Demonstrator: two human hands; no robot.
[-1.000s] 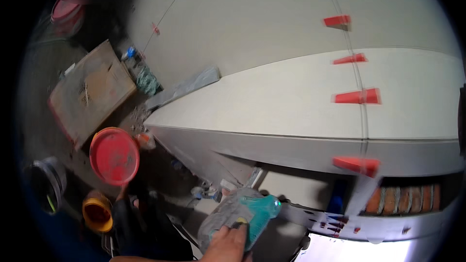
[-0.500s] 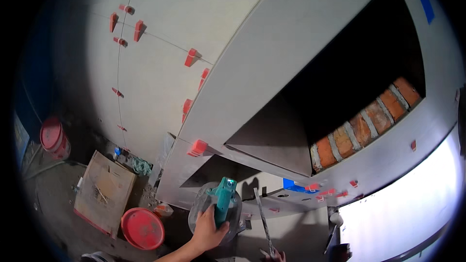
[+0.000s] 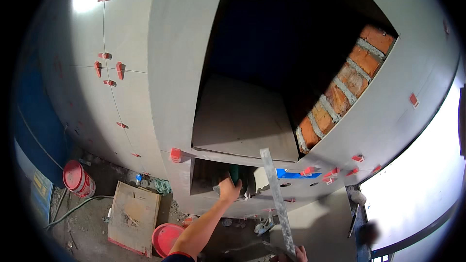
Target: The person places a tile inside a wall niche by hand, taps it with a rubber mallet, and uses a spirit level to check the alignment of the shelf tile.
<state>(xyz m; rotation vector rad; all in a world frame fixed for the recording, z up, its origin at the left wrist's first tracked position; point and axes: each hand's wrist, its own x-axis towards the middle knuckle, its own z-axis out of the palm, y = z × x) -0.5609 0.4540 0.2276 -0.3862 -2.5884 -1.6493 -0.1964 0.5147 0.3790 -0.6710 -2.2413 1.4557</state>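
My left hand (image 3: 229, 191) is closed round a teal hand tool (image 3: 234, 173) at the small lower opening (image 3: 201, 177) in the tiled wall. Dark shadow hides most of the tool; its broad round base does not show clearly. At the bottom edge, right of centre, my right hand (image 3: 301, 254) grips the lower end of a long, pale, dusty straightedge bar (image 3: 277, 196). The bar leans upward, its top end in front of the sill of the big upper opening (image 3: 247, 116). Blue tape (image 3: 291, 173) lies on the wall just right of the bar.
Red tile-levelling wedges (image 3: 120, 70) stick out along the joints. A brick edge (image 3: 340, 97) lines the upper opening. On the floor at left are a red-lidded bucket (image 3: 74, 175), a flattened cardboard box (image 3: 131, 218), a hose (image 3: 73, 208) and a red lid (image 3: 167, 237).
My left hand has taken the teal tool from in front of the wall to the lower opening. The bar reaches higher in view. The view has shifted, showing the upper opening further left.
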